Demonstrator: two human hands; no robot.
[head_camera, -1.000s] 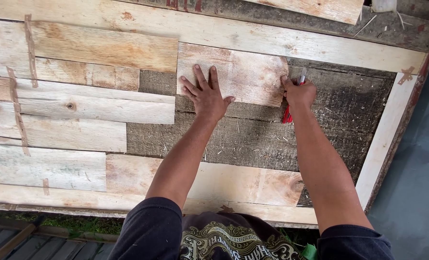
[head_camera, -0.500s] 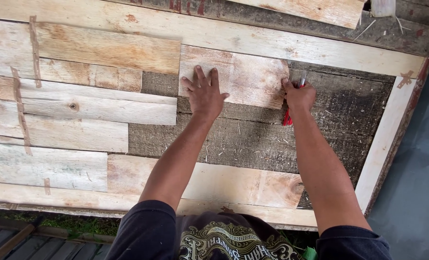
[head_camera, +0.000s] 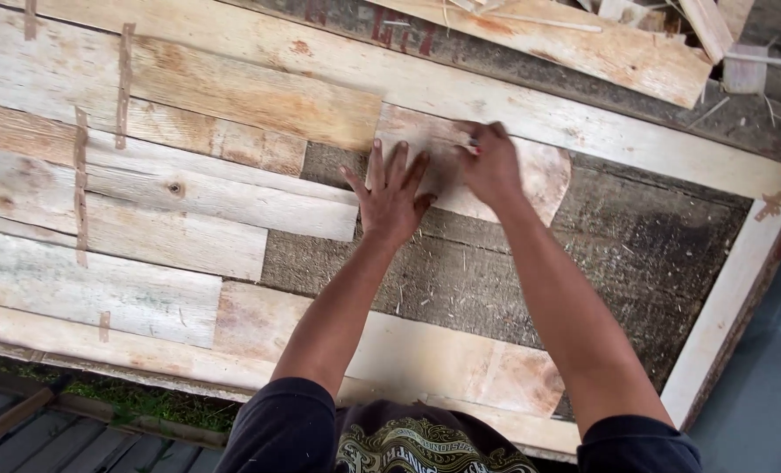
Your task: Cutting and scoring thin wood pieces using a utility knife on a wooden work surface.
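The short pale plank [head_camera: 531, 171] sits around 12 o'clock in the frame, long axis running 9 to 3, flat on the dark weathered board [head_camera: 583, 263]. Left hand [head_camera: 393, 200] is pressed flat on it, fingers spread wide, pointing toward 12. Right hand [head_camera: 493, 164] is curled narrow on the plank at 1 o'clock; it's too blurry to tell what it's pinching.
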